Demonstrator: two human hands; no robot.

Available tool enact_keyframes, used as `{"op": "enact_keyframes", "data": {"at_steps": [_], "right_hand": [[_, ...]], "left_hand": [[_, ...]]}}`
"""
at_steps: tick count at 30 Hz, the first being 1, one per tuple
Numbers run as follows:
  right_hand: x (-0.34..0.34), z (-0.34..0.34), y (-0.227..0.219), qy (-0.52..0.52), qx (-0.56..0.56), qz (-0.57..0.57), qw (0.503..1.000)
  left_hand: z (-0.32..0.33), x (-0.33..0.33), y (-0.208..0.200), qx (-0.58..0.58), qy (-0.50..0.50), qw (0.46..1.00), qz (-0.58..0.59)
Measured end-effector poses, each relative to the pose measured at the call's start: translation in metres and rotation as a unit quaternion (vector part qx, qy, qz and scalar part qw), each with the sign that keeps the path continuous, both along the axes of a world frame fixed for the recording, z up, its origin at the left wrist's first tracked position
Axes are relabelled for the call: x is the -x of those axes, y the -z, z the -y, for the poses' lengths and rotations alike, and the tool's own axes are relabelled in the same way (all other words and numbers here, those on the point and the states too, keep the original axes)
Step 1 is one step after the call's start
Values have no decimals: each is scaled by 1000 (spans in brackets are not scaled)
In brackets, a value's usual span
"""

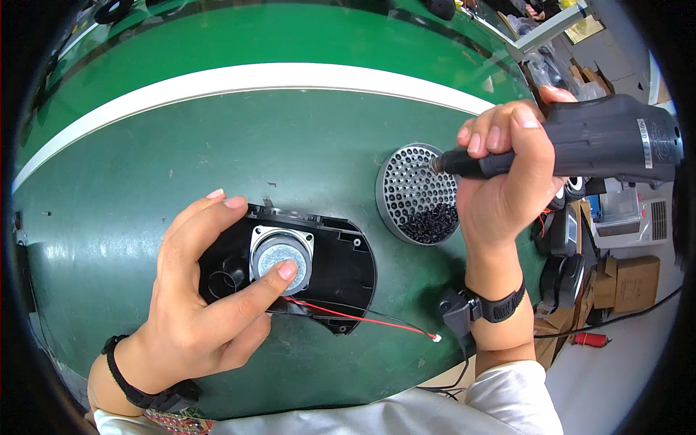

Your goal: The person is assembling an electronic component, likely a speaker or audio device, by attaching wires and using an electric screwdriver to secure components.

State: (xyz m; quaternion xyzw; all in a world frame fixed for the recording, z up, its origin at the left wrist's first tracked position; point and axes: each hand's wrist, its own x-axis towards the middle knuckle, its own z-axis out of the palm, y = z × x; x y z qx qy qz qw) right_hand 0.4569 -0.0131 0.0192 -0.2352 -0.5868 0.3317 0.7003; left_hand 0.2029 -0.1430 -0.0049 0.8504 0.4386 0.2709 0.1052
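My left hand [192,304] grips a black plastic housing [351,272] that lies on the green table, fingers along its left and far sides. Its thumb presses on the round silver back of a speaker [279,255], which sits in the housing on a square metal frame. A red and a black wire run out from the speaker to a small white connector [437,338]. My right hand [507,156] is wrapped round a black electric screwdriver [602,138], held sideways. The screwdriver's tip is over a round, perforated screw tray [380,192] with black screws [431,223] heaped at its near side.
A white strip [304,75] crosses the table's far part. To the right, beyond the table, are black devices [562,279], a cardboard box [636,283], a white machine [634,221] and a red cylinder [591,339]. A cable trails from the strap device [457,312] on my right wrist.
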Motion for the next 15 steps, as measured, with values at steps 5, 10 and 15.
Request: {"op": "enact_keyframes", "data": {"at_steps": [5,10,15], "right_hand": [[1,-14,9,0,-37,-30,999],[0,-16,15,0,-24,-29,999],[2,-15,15,-8,-12,-34,999]], "left_hand": [[1,2,2,-16,2,1000,2],[2,4,4,-24,0,1000,3],[3,4,4,-23,2,1000,4]]}}
